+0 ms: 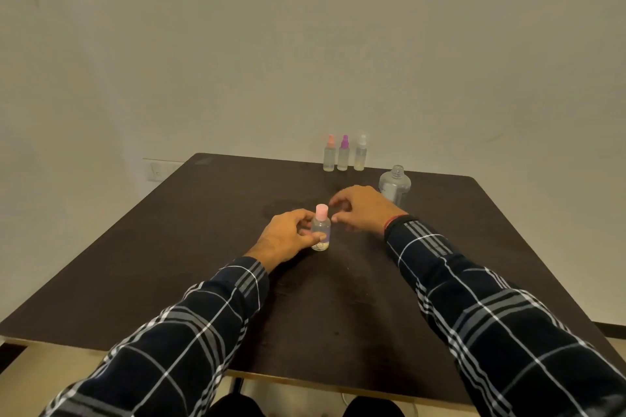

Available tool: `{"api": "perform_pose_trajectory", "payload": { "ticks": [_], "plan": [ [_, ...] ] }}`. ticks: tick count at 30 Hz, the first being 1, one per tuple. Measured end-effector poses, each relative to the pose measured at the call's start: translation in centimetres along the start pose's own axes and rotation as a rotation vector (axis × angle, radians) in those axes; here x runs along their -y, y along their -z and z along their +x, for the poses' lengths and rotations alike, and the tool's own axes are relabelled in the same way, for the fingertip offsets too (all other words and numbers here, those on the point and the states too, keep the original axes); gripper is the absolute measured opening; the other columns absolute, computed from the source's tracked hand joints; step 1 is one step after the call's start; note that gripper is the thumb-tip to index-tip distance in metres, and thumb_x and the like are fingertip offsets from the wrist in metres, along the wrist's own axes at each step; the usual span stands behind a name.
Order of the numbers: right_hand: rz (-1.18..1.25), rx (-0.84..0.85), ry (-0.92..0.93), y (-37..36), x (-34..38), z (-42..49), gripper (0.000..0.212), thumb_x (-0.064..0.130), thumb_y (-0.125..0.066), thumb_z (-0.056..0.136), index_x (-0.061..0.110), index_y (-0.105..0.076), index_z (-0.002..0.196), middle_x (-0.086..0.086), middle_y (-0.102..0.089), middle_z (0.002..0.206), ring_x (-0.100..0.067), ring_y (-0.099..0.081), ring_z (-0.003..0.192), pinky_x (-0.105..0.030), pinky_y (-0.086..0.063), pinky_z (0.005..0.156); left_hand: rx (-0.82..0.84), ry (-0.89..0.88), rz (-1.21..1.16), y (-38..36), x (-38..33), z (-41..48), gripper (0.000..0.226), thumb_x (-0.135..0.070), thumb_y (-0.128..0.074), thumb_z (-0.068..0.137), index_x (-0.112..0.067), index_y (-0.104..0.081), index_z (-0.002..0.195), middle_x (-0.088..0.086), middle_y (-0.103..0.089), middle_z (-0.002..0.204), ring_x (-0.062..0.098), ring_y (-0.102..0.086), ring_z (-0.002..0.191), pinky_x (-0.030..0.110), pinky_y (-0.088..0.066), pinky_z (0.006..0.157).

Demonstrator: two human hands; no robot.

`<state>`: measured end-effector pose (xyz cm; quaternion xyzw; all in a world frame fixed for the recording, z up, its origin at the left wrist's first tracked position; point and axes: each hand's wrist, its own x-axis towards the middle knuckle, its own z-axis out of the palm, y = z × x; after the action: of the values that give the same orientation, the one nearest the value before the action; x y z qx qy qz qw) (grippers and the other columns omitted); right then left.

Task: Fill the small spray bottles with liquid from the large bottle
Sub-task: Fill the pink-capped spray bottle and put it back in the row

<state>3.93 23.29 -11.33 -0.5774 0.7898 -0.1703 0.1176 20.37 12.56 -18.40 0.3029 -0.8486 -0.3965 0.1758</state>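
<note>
A small clear bottle with a pink cap (pixel 321 227) stands upright on the dark table (pixel 189 247). My left hand (pixel 286 236) grips its body from the left. Just right of the cap hovers my right hand (pixel 362 208), fingers curled and apart, holding nothing. The large clear bottle (pixel 395 184) stands uncapped behind my right hand. Three small spray bottles stand in a row at the table's far edge: one with an orange top (pixel 329 154), one with a purple top (pixel 343 153), one with a clear top (pixel 361 153).
The table's far edge meets a plain wall. A wall socket (pixel 157 170) sits low at the left behind the table. The table's near edge runs below my plaid sleeves.
</note>
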Motion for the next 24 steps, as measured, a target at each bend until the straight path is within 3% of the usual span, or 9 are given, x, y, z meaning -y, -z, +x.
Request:
{"api": "perform_pose_trajectory", "payload": {
  "ticks": [2, 5, 9, 12, 15, 24],
  "plan": [
    [0.096, 0.007, 0.088, 0.0, -0.1, -0.2, 0.048, 0.019, -0.067, 0.093, 0.028, -0.056, 0.138, 0.002, -0.066, 0.122, -0.011, -0.065, 0.096, -0.027, -0.052, 0.091, -0.008, -0.002, 0.0, 0.0, 0.0, 0.0, 0.043, -0.031, -0.08, 0.085, -0.025, -0.063, 0.124, -0.015, -0.068, 0.097, -0.004, -0.064, 0.087, 0.011, -0.045, 0.073],
    [0.052, -0.004, 0.188, -0.5, 0.7, -0.1, 0.039, 0.018, -0.06, 0.096, 0.029, -0.062, 0.134, 0.006, -0.064, 0.132, -0.01, -0.059, 0.117, -0.027, -0.044, 0.104, 0.006, 0.014, -0.002, 0.0, 0.0, 0.1, 0.043, -0.032, -0.079, 0.086, -0.027, -0.062, 0.124, -0.013, -0.069, 0.1, -0.002, -0.065, 0.089, 0.018, -0.051, 0.082],
    [0.0, -0.03, 0.149, -0.7, 1.5, 0.2, 0.031, 0.02, -0.062, 0.097, 0.023, -0.067, 0.127, 0.002, -0.068, 0.125, -0.015, -0.06, 0.114, -0.026, -0.045, 0.097, 0.018, 0.035, 0.008, 0.0, 0.0, 0.2, 0.046, -0.033, -0.079, 0.086, -0.027, -0.06, 0.127, -0.013, -0.068, 0.103, -0.002, -0.065, 0.092, 0.023, -0.052, 0.089],
    [-0.049, -0.032, 0.149, -0.3, 1.8, 0.5, 0.029, 0.022, -0.066, 0.094, 0.022, -0.068, 0.124, 0.001, -0.069, 0.121, -0.016, -0.062, 0.111, -0.024, -0.044, 0.092, 0.019, 0.029, 0.013, 0.0, -0.1, 0.2, 0.045, -0.032, -0.078, 0.086, -0.026, -0.06, 0.127, -0.015, -0.066, 0.099, -0.003, -0.063, 0.089, 0.017, -0.049, 0.082],
    [-0.074, -0.035, 0.125, -0.3, 2.1, 0.6, 0.029, 0.024, -0.068, 0.093, 0.022, -0.068, 0.121, 0.0, -0.07, 0.119, -0.015, -0.063, 0.108, -0.027, -0.046, 0.093, 0.019, 0.02, 0.018, 0.0, -0.1, 0.2, 0.045, -0.033, -0.078, 0.087, -0.025, -0.059, 0.127, -0.017, -0.064, 0.098, -0.004, -0.062, 0.088, 0.013, -0.045, 0.077],
    [0.039, -0.099, -0.003, -2.1, 2.3, -0.9, 0.034, 0.025, -0.061, 0.097, 0.023, -0.06, 0.132, -0.001, -0.065, 0.128, -0.018, -0.059, 0.118, -0.036, -0.046, 0.105, 0.029, 0.018, 0.063, 0.3, -0.8, 0.0, 0.045, -0.034, -0.079, 0.086, -0.025, -0.061, 0.125, -0.012, -0.067, 0.106, 0.0, -0.063, 0.093, 0.018, -0.048, 0.082]
  ]
}}
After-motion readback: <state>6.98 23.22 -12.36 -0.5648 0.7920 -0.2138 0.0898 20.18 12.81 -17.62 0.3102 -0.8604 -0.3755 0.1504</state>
